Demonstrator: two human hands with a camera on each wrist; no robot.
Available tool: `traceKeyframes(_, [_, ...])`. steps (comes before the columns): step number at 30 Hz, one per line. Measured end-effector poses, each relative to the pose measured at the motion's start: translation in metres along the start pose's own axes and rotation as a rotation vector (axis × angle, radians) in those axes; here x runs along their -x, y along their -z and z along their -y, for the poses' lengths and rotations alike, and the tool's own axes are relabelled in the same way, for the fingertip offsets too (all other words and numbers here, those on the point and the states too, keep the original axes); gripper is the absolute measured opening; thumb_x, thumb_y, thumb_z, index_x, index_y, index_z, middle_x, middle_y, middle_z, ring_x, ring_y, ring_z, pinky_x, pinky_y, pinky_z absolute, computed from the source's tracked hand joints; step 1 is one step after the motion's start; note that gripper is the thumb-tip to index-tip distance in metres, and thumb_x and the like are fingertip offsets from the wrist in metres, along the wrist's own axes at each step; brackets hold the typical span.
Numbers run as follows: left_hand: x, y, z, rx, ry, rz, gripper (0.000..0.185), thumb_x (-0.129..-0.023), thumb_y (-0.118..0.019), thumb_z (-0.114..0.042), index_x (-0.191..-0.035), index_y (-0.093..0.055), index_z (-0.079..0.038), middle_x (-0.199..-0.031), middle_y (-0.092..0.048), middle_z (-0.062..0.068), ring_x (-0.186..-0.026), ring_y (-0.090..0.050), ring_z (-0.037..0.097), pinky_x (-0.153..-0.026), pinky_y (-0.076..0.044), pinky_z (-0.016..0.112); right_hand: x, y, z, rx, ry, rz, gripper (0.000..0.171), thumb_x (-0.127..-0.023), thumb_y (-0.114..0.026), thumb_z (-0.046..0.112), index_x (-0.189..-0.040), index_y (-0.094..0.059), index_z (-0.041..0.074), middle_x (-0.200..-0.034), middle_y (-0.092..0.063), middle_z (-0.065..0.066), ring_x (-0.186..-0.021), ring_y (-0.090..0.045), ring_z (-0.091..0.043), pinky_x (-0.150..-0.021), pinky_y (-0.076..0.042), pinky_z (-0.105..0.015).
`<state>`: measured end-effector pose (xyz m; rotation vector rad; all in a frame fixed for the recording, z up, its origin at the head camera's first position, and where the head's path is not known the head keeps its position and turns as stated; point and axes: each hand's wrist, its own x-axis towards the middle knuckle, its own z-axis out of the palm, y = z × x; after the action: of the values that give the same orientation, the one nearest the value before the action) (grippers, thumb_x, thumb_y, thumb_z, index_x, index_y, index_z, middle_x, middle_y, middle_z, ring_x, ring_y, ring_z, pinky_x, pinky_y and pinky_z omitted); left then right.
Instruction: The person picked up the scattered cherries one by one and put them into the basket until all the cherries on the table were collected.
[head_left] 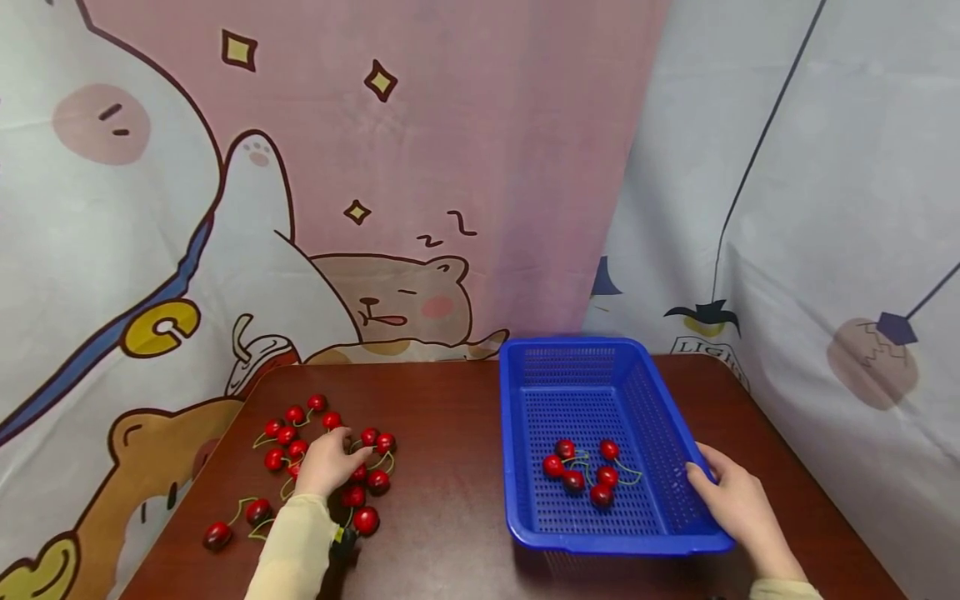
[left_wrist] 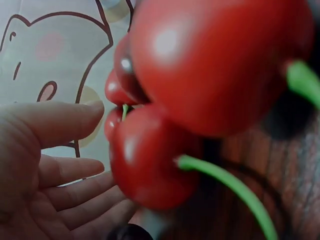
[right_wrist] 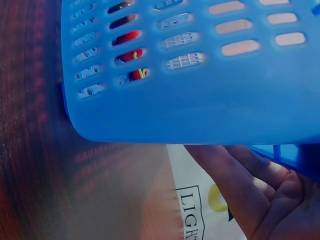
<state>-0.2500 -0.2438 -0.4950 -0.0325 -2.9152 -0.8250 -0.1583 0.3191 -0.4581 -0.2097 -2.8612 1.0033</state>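
Note:
My left hand [head_left: 327, 462] is over a loose group of red cherries with green stems on the left of the table. In the left wrist view its thumb and fingers are spread apart, with nothing between them, close to a cherry [left_wrist: 150, 160]. My right hand [head_left: 735, 496] grips the right rim of a blue perforated plastic basket [head_left: 600, 543], thumb over the edge and fingers beneath. Several cherries [head_left: 573, 482] with stems lie on the basket's floor. The right wrist view has the basket's slotted side wall [right_wrist: 200, 105] close up, with red showing through the slots.
A dark red-brown wooden table [head_left: 442, 467] bears everything. Two dark-red cherries [head_left: 218, 535] lie apart near its left front. Behind and beside it hangs a cloth [head_left: 487, 125] printed with cartoon animals.

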Motion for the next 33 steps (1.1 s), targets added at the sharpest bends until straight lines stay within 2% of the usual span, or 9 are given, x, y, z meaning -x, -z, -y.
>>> traceKeyframes(5, [-0.003,0.001,0.005,0.011,0.005,-0.005,0.041,-0.085,-0.076,-0.018,-0.109,-0.064,0.012,-0.095,-0.068,0.022,-0.082,-0.064,0.035,-0.077,-0.052,0.054,-0.001,0.001,0.002,-0.012,-0.02,0.015,0.054,-0.1,-0.054,0.028,-0.141,-0.045,-0.008,-0.103,-0.068,-0.025,-0.072,-0.064,-0.019,-0.064,-0.051,-0.037])
traceKeyframes(13, [-0.006,0.002,0.009,0.011,0.036,-0.017,0.023,-0.083,-0.075,-0.01,-0.097,-0.068,0.007,-0.085,-0.069,0.015,-0.078,-0.064,0.032,-0.073,-0.052,0.052,0.0,0.0,0.001,-0.011,-0.017,0.007,0.054,-0.1,-0.054,0.027,-0.14,-0.046,-0.008,-0.104,-0.068,-0.026,-0.073,-0.064,-0.02,-0.064,-0.051,-0.037])
traceKeyframes(20, [-0.009,0.0,0.012,0.012,0.053,-0.018,0.012,-0.082,-0.073,-0.006,-0.09,-0.071,0.003,-0.087,-0.07,0.015,-0.08,-0.064,0.033,-0.075,-0.051,0.052,0.0,0.0,0.0,-0.015,-0.015,0.007,0.053,-0.1,-0.054,0.027,-0.139,-0.046,-0.008,-0.105,-0.068,-0.026,-0.074,-0.065,-0.021,-0.065,-0.051,-0.037])
traceKeyframes(28, [-0.01,0.001,0.01,0.041,0.067,-0.023,0.003,-0.083,-0.071,-0.006,-0.082,-0.071,-0.002,-0.079,-0.068,0.009,-0.072,-0.06,0.026,-0.07,-0.05,0.047,0.0,-0.002,-0.001,-0.02,-0.007,0.0,0.053,-0.1,-0.054,0.026,-0.139,-0.047,-0.008,-0.102,-0.069,-0.025,-0.072,-0.064,-0.02,-0.063,-0.051,-0.037])
traceKeyframes(33, [-0.01,0.005,0.005,0.064,0.065,-0.051,0.007,-0.086,-0.068,-0.007,-0.079,-0.068,-0.006,-0.074,-0.063,0.004,-0.067,-0.054,0.023,-0.064,-0.047,0.041,0.0,-0.001,-0.001,-0.018,0.002,-0.005,0.052,-0.1,-0.055,0.026,-0.139,-0.047,-0.008,-0.101,-0.069,-0.024,-0.071,-0.064,-0.02,-0.063,-0.051,-0.037])
